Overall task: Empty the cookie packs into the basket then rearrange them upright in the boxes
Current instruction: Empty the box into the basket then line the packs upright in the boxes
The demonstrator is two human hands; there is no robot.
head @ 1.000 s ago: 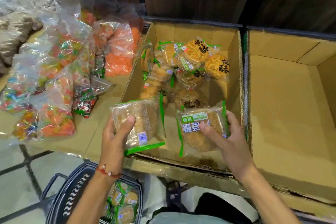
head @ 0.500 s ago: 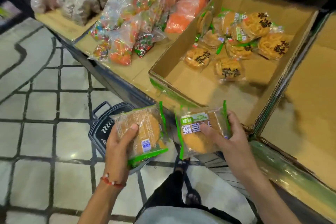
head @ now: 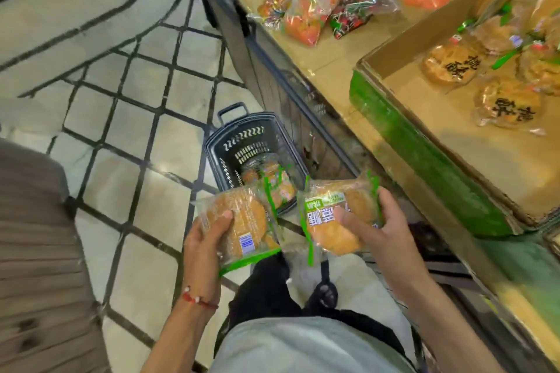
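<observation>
Fingers (head: 223, 217) of left hand (head: 201, 244) and right hand (head: 386, 232) each grip one cookie pack (head: 245, 209) over the basket (head: 245, 136) rim.

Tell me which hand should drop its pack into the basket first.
Left, probably: the left hand holds its pack over the basket rim; the right hand holds the other pack further aside.

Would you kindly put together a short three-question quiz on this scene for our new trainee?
1. True or false: the basket is empty.
2. What do the left hand and the right hand each grip? A) a cookie pack B) a bottle C) nothing
3. Fill in: more packs lie in the cardboard ___ at the right.
Key: 1 false, packs lie in it; 2 A; 3 box.
</observation>
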